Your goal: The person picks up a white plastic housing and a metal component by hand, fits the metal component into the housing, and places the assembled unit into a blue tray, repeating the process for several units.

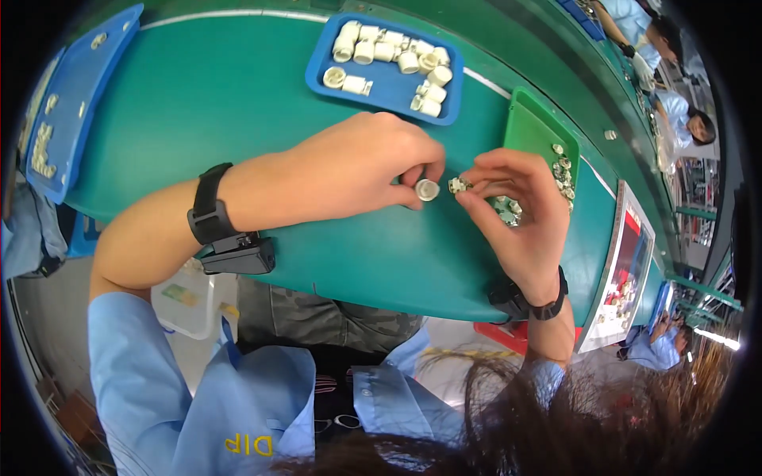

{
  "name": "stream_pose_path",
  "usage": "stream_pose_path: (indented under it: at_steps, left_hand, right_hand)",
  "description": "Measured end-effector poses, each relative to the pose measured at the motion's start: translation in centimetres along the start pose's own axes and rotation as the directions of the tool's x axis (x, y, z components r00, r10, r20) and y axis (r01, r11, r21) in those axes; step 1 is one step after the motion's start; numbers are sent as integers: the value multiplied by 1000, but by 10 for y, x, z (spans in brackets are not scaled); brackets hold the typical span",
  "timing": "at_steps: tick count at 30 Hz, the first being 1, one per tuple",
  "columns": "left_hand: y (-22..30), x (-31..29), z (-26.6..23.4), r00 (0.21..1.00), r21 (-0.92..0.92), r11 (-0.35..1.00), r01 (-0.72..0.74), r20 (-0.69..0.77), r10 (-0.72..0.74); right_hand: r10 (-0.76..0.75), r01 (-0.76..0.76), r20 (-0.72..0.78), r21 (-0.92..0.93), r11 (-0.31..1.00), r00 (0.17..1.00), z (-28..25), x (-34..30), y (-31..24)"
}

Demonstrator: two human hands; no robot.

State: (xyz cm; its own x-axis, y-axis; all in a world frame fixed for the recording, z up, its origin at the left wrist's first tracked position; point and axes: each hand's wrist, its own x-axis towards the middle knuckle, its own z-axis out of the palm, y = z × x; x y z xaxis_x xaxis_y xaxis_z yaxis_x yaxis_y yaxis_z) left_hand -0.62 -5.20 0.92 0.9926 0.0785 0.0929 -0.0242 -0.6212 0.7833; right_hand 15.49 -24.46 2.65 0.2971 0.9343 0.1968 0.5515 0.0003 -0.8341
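My left hand (357,163) pinches a small white cylindrical bobbin (427,190) between thumb and fingers above the green table (238,95). Just to its right, my right hand (520,210) holds a small grey metal part (457,186) at its fingertips, a finger's width from the bobbin. More of these small metal parts (508,209) rest in my right palm. Both wrists wear black bands.
A blue tray (381,91) with several white bobbins lies beyond my hands. A green tray (532,131) of small metal parts sits at the right. Another blue tray (75,95) is at the far left, a printed sheet (627,270) at the right edge. Other people work further along the bench.
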Motion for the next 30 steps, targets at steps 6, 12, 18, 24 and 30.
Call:
stream_pose_path:
  at_steps: [6, 12, 18, 24, 30]
  left_hand:
    - [-13, -3, 19, 996, 36, 999, -32, -84, 35]
    - [-14, -1, 22, 996, -4, 1000, -26, -85, 26]
    - [-15, -1, 23, 992, 11, 998, -64, -104, 65]
    - [-14, -1, 21, 994, 4, 999, -52, -95, 52]
    - [-14, -2, 21, 996, -8, 999, -37, -82, 36]
  right_hand:
    - [-188, 210, 114, -232, 950, 976, 8, 1, 1]
    - [-271, 296, 120, -323, 899, 955, 9, 0, 0]
    - [-313, 333, 112, -340, 880, 943, 15, 3, 0]
    - [-270, 300, 132, -380, 875, 954, 12, 2, -3]
    - [-267, 308, 154, -418, 855, 951, 12, 3, -6]
